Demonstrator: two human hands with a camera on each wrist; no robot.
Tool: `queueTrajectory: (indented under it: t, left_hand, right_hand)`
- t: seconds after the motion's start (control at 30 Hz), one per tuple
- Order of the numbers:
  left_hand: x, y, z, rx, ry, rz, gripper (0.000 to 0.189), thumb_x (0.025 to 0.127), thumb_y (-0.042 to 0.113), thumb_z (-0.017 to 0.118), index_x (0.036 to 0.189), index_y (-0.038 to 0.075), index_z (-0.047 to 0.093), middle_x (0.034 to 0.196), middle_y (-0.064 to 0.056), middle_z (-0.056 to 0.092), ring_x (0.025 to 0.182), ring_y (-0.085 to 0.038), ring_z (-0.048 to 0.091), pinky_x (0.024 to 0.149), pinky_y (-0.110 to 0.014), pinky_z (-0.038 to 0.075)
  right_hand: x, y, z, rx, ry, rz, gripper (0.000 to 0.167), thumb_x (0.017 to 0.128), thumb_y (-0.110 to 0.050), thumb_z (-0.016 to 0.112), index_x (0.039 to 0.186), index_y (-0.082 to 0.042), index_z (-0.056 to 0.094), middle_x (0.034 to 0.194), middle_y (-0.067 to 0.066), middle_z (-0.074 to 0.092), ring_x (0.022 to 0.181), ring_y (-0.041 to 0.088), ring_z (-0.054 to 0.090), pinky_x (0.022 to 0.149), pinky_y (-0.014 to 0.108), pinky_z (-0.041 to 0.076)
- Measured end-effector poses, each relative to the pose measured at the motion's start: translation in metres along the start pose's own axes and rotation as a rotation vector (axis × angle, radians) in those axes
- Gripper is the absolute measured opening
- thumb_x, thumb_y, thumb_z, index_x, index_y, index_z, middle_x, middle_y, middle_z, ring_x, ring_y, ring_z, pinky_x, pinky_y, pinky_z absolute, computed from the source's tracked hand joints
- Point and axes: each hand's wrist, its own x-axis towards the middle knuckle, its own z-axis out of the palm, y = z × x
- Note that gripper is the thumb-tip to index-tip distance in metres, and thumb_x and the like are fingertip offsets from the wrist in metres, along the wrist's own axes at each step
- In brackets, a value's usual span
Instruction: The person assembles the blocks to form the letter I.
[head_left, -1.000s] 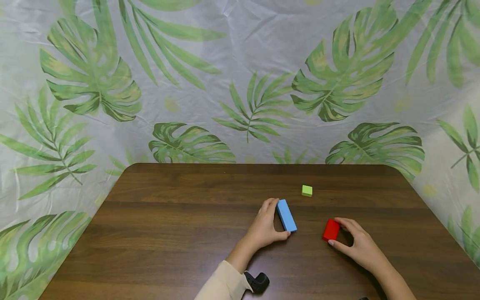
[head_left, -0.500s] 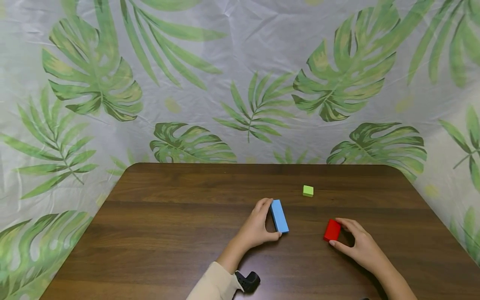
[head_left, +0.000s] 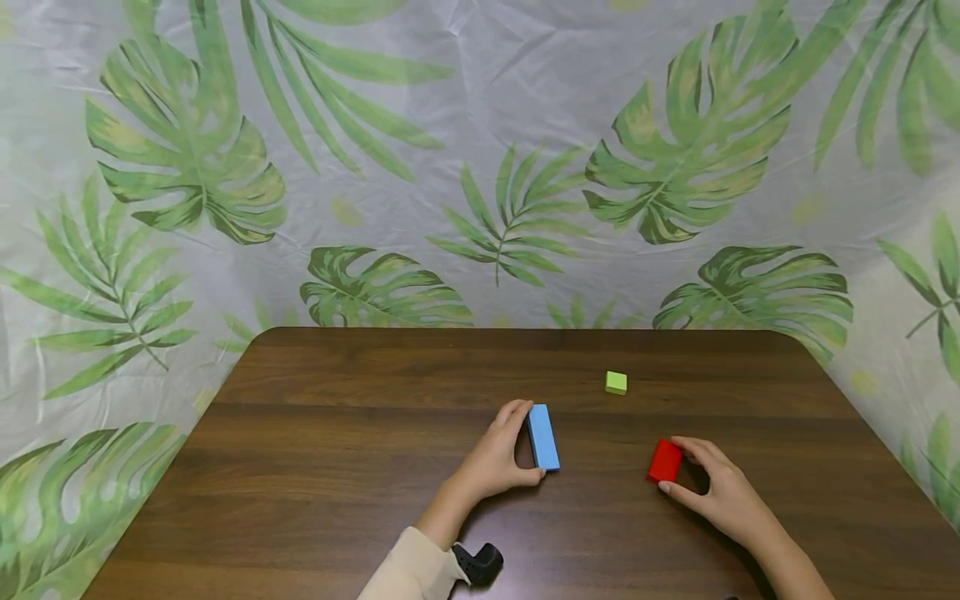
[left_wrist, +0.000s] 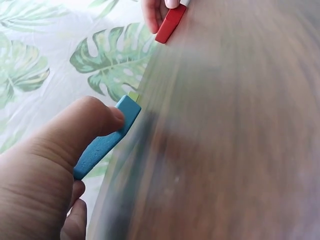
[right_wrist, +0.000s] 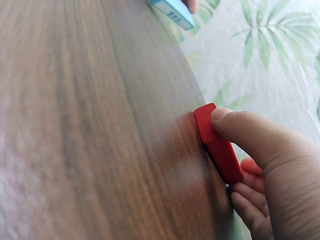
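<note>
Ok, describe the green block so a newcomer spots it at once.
On the brown table in the head view, look toward the far side, right of centre. The green block sits there, farther back than the blue block in the left hand and the red block in the right hand. It is the smallest of the three and the only one not held.

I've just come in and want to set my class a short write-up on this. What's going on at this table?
A person is handling small blocks at a brown table. The left hand grips a long blue block between thumb and fingers, and the right hand holds a shorter red block likewise. The two blocks are apart. A small green block sits farther back, touched by neither hand.
</note>
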Motion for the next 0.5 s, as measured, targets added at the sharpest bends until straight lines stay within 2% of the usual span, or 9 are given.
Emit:
queueTrajectory:
  t: [0.5]
  left_hand:
    - [-0.0085, -0.0106, -0.0108, -0.029, -0.066, -0.004, 0.092, 0.067, 0.026, 0.074, 0.141, 0.005, 0.024, 0.140, -0.010, 0.026, 0.122, -0.020, 0.035, 0.094, -0.036, 0.036]
  right_hand:
    - [0.0001, -0.0004, 0.0003, -0.007, 0.004, -0.009, 0.063, 0.075, -0.032, 0.073, 0.124, -0.001, 0.047, 0.118, 0.014, 0.047, 0.101, 0.032, 0.051, 0.078, 0.051, 0.041]
